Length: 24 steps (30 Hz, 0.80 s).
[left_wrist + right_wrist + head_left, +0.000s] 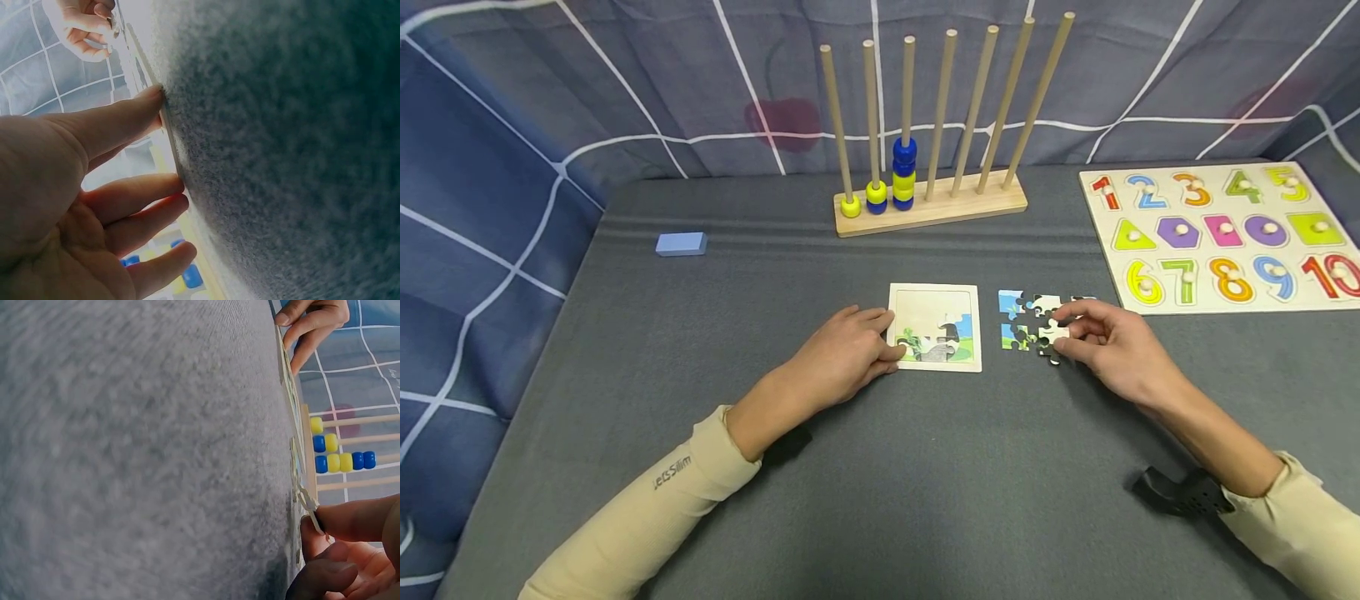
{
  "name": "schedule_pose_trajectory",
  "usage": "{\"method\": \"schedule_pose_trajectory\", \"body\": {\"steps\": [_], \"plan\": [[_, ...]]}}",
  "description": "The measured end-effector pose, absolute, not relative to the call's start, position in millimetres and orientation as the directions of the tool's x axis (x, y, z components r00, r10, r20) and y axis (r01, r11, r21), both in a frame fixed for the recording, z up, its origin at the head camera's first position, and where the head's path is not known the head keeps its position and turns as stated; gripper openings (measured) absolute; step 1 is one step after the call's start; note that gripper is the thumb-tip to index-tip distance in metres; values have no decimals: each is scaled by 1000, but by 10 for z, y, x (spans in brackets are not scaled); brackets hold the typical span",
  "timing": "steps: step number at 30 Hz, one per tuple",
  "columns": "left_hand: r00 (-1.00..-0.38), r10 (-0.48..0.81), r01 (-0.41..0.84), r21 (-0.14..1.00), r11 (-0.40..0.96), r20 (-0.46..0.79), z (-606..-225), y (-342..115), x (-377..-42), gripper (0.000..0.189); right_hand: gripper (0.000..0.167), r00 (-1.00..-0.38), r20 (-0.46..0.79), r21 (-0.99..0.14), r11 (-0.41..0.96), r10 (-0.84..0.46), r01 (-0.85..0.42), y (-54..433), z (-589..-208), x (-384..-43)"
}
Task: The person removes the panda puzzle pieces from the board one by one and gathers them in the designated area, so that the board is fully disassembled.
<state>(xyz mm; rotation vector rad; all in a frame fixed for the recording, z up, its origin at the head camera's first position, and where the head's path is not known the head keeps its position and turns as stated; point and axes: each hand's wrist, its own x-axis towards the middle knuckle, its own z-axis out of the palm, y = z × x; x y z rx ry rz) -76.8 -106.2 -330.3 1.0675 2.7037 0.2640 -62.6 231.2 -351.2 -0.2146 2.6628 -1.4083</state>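
A square wooden puzzle tray [928, 304] lies flat in the middle of the table, with fitted picture pieces [936, 352] along its lower part and right side. Against the tray's left edge rests my left hand [838, 358]; in the left wrist view its fingers [140, 194] are extended, their tips touching the rim. To the right of the tray, my right hand [1120, 350] pinches a black-and-white jigsaw piece [1054, 331] between thumb and fingers. In the right wrist view that piece is tilted. Several loose jigsaw pieces [1011, 304] lie beside and beneath it, some partly hidden by the hand.
A wooden bead rack [932, 218] with tall pegs and blue and yellow beads stands behind the tray. At the right lies a number-and-shape board [1217, 204]. A blue block [681, 244] sits at the back left. Patterned cloth [685, 83] hangs behind the table.
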Motion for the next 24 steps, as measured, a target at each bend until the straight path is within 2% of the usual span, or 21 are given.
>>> {"method": "schedule_pose_trajectory", "body": {"steps": [7, 11, 24], "plan": [[-716, 683, 641, 250, 725, -144, -3286, -1053, -761, 29, 27, -974, 33, -683, 706, -224, -186, 2316, -3504, -636], [-712, 688, 650, 239, 721, -141, -3297, -1055, -768, 28, 26, -971, 33, -614, 762, -238, -207, 2316, -3490, -646], [-713, 688, 649, 244, 720, -135, -3294, -1052, -767, 28, 25, -968, 24, -603, 768, -251, -214, 2337, -3520, -666]]}}
